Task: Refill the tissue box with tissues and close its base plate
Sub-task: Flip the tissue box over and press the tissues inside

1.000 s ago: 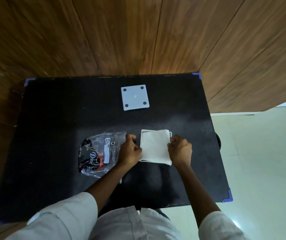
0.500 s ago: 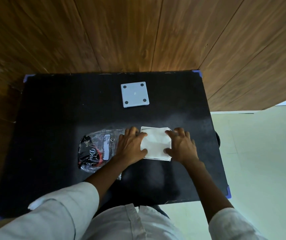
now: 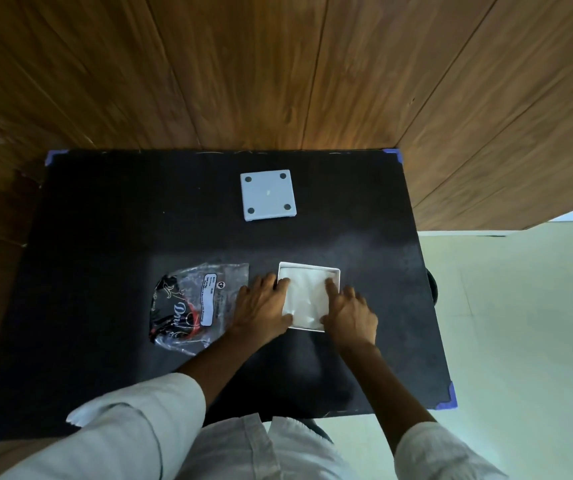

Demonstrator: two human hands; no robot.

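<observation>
A white square tissue box [image 3: 334, 270] lies open side up on the black table, with white tissues [image 3: 306, 297] sunk inside its rim. My left hand [image 3: 261, 308] rests on the box's left edge, fingers spread and pressing on the tissues. My right hand [image 3: 349, 311] lies on the right edge, its fingers also flat on the tissues. The pale grey square base plate [image 3: 267, 195], with four dark round feet, lies apart at the back of the table.
A crumpled clear and black plastic tissue wrapper [image 3: 191, 303] lies left of my left hand. The black table [image 3: 105, 220] has blue corner guards and stands against a wooden wall [image 3: 278, 71]. Pale floor [image 3: 520, 323] runs along the right.
The tissue stack was held above the box by its sides; now it sits down inside the rim, and both hands have flattened onto it.
</observation>
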